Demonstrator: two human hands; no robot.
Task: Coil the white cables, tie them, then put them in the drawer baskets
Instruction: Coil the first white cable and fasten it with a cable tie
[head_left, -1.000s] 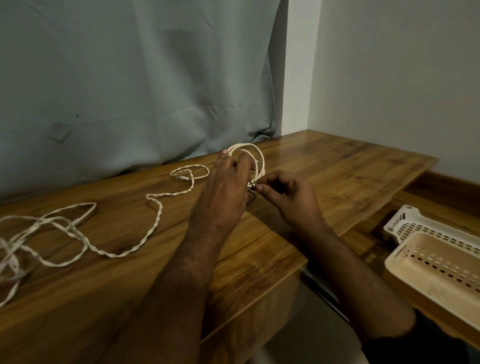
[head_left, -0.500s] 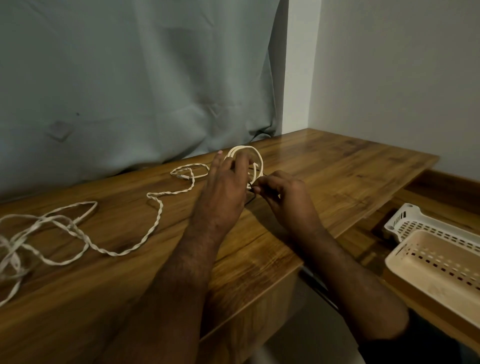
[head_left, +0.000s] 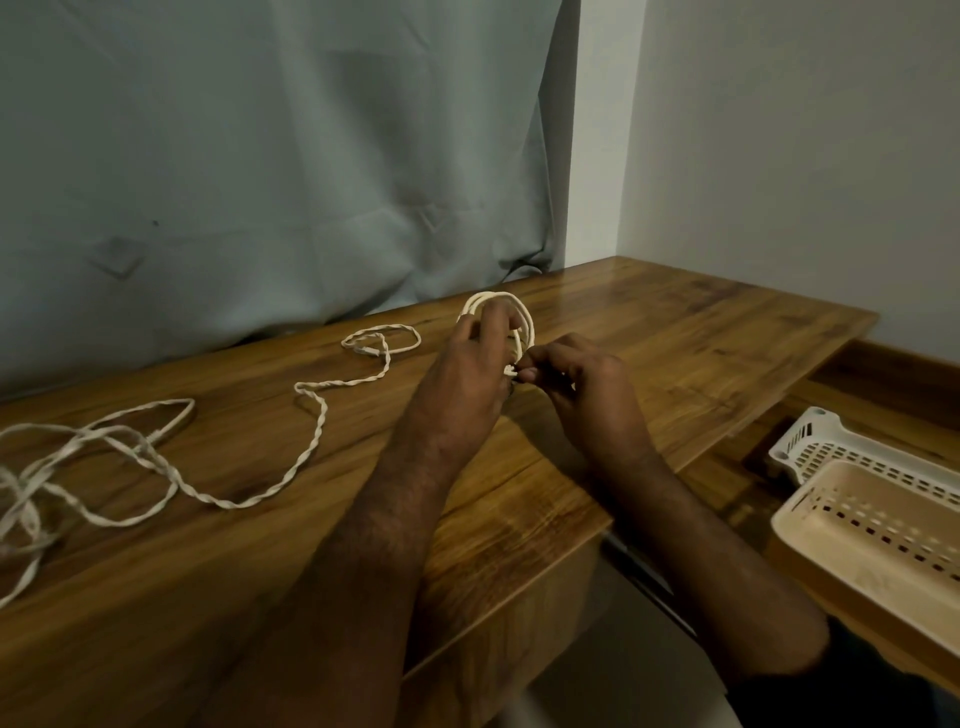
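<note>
over the bench (head_left: 649, 332), left hand (head_left: 467, 384) holds the coil (head_left: 522, 317) upright so loops stay stacked; right hand (head_left: 582, 395) pinches the cable end beside it, likely for tying. baskets (head_left: 810, 447) wait right.

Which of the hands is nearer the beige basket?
Right. The right hand is at the coil, on the side toward the beige basket; the left hand is farther left.

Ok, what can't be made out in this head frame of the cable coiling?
Head view only:
- Coil: its near side hidden behind the left hand.
- What the right hand pinches: too small, fingers cover it.
- Loose cable: cut off by the left edge.
- Baskets: cut off by the right edge.
</note>
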